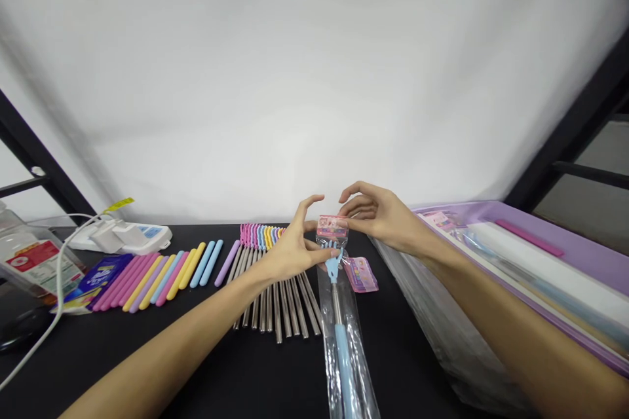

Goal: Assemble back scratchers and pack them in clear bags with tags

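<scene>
A light-blue back scratcher (333, 267) with a metal rod lies inside a long clear plastic bag (361, 357) on the black table. At the bag's top is a pink printed card (332, 226). My left hand (287, 250) grips the bag's upper end from the left, its thumb by the scratcher's head and its index finger raised. From the other side, my right hand (371, 213) pinches the card's right edge, its fingers curled. Another pink card (362, 273) lies just right of the scratcher's head.
Metal rods with coloured scratcher heads (268, 236) fan out left of the bag. Coloured handles (162, 278) lie in a row beyond them, near a power strip (125, 236) and white cable (59, 275). A purple bin (472, 211) and plastic bags (417, 301) are right.
</scene>
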### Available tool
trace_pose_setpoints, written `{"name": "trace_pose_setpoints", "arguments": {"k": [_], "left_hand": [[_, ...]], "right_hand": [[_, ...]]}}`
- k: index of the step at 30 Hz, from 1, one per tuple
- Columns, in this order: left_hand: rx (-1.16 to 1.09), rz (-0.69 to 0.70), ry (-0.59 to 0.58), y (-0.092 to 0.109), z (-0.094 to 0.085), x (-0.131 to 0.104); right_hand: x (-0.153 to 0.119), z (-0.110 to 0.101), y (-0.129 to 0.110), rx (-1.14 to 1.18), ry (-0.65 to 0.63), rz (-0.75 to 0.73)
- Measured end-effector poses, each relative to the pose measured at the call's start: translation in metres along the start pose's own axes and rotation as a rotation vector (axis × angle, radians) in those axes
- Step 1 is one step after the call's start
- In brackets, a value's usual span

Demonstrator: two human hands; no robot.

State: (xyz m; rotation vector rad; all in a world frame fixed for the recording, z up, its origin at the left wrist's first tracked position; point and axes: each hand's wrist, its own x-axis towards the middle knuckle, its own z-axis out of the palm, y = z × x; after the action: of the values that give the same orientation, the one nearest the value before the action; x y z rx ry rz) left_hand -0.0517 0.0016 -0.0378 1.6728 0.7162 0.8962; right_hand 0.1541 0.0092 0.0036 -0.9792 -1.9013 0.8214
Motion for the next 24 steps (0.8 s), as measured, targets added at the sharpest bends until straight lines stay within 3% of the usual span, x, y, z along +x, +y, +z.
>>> {"name": "trace_pose_setpoints", "arguments": {"k": [2, 4, 6, 9, 12, 14, 18, 21, 24], "left_hand": [[-0.002, -0.003, 0.006, 0.001, -0.001, 0.000], [-0.008, 0.015, 0.025, 0.003, -0.002, 0.000], [-0.005, 0.057, 0.099, 0.005, -0.004, 0.002], [0.007, 0.132, 0.327, 0.008, -0.005, 0.008], [-0.025, 0.169, 0.518, 0.013, 0.000, 0.020], [-0.061, 0.157, 0.543, 0.017, 0.008, 0.029], [-0.028, 0.098, 0.437, 0.024, 0.036, 0.048], [0.137, 0.096, 0.210, 0.022, 0.063, 0.059], [0.355, 0.186, 0.003, 0.018, 0.092, 0.066]], "right_hand": [[0.000, 0.001, -0.002, -0.061, 0.013, -0.001], [-0.003, 0.001, -0.007, -0.129, 0.001, 0.094], [-0.008, 0.002, -0.014, -0.117, -0.112, 0.280], [-0.020, 0.006, -0.023, 0.026, -0.327, 0.455], [-0.032, 0.004, -0.028, 0.025, -0.277, 0.406], [-0.037, -0.009, -0.029, -0.016, -0.189, 0.361], [-0.047, -0.063, -0.023, -0.194, 0.024, 0.365], [-0.062, -0.112, -0.007, -0.353, 0.173, 0.457], [-0.083, -0.144, 0.017, -0.557, 0.278, 0.582]]}}
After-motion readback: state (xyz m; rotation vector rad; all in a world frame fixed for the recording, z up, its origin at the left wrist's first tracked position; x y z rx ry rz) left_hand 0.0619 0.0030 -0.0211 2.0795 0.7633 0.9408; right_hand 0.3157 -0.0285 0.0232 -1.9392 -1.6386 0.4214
